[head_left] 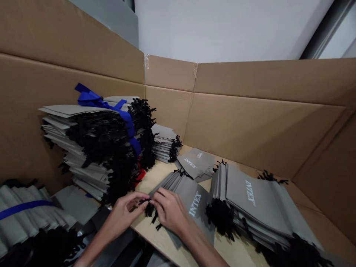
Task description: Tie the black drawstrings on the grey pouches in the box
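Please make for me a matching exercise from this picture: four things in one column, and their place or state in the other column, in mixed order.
Things
1. Left hand
2. Upper blue strap
3. White lettering
4. Back cardboard panel

Place or state
A. Printed on gray pouches
B. Standing upright behind the stacks
C. Fingertips at the black cords
D. Wrapped around the tall stack

Pairs: 1-C, 2-D, 3-A, 4-B

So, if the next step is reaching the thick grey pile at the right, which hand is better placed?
Probably the right hand: it is nearer to the grey pile, and lies between it and the left hand. Both hands are at black cords, however.
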A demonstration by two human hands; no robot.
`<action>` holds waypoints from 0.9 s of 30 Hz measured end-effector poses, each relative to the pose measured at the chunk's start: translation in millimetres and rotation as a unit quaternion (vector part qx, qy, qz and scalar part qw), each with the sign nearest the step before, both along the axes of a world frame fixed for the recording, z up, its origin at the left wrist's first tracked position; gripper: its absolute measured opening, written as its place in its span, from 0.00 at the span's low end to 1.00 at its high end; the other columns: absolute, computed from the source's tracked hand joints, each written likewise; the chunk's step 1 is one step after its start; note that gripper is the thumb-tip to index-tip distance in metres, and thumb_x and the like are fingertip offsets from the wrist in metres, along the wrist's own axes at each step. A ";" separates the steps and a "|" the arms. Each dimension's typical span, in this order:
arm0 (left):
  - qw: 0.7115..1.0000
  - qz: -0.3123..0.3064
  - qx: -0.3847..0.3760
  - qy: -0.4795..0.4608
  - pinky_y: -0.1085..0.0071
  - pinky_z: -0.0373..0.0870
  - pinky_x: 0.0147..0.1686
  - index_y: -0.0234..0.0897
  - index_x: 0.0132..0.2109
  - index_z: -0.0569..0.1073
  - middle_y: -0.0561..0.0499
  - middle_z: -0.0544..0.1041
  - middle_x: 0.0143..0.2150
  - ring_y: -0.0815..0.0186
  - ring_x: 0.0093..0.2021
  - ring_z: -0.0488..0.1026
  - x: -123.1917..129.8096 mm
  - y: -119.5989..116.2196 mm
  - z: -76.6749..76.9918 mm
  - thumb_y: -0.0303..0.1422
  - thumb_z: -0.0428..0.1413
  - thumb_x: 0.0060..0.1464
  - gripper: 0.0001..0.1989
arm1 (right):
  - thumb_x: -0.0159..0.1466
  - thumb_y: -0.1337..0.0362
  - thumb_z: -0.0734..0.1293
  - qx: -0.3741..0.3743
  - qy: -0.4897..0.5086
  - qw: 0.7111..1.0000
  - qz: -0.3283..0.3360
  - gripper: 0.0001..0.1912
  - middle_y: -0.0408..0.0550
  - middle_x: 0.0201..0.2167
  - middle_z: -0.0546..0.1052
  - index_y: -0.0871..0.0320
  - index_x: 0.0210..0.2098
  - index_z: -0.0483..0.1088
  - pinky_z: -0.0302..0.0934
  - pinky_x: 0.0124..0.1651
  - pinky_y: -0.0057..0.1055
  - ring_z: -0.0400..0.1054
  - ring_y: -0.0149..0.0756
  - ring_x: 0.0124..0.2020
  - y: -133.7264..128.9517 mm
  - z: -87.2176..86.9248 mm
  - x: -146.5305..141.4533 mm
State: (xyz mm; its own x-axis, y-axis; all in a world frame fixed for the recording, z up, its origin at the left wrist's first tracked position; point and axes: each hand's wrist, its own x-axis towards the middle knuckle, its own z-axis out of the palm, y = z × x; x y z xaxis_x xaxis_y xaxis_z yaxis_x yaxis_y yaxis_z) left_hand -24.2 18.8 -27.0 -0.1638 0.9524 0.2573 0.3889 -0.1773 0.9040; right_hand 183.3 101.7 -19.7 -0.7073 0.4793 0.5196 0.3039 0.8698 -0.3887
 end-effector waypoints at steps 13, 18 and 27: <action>0.996 -0.067 -0.057 0.023 0.71 0.71 0.33 0.39 0.36 0.83 0.51 0.81 0.28 0.61 0.31 0.77 -4.2 -1.9 16.3 0.55 0.57 0.68 0.25 | 0.79 0.66 0.62 -0.031 0.017 0.999 -0.010 0.09 0.46 0.44 0.78 0.52 0.44 0.75 0.64 0.44 0.28 0.75 0.36 0.42 -0.8 2.3 4.5; 0.996 -0.064 -0.058 0.024 0.71 0.71 0.32 0.39 0.34 0.80 0.51 0.79 0.28 0.61 0.31 0.76 -5.1 -2.3 18.5 0.56 0.57 0.67 0.26 | 0.79 0.64 0.62 -0.035 0.024 0.999 -0.016 0.10 0.45 0.44 0.78 0.51 0.45 0.75 0.64 0.44 0.28 0.75 0.35 0.41 0.3 2.4 3.7; 0.998 -0.052 -0.043 -0.003 0.71 0.73 0.31 0.38 0.33 0.80 0.51 0.79 0.26 0.62 0.28 0.77 -6.2 0.0 17.1 0.54 0.60 0.65 0.24 | 0.79 0.65 0.62 -0.034 0.031 0.999 -0.028 0.09 0.45 0.45 0.78 0.51 0.46 0.74 0.64 0.45 0.28 0.75 0.35 0.42 1.1 3.0 3.5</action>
State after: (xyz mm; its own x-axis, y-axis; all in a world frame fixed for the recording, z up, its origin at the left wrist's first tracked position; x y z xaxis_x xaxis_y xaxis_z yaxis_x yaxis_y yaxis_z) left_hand -30.3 18.8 -9.9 -0.0640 0.9829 0.1724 0.3673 -0.1375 0.9199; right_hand 186.8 102.8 -16.7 -0.6459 0.5527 0.5266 0.3251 0.8233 -0.4653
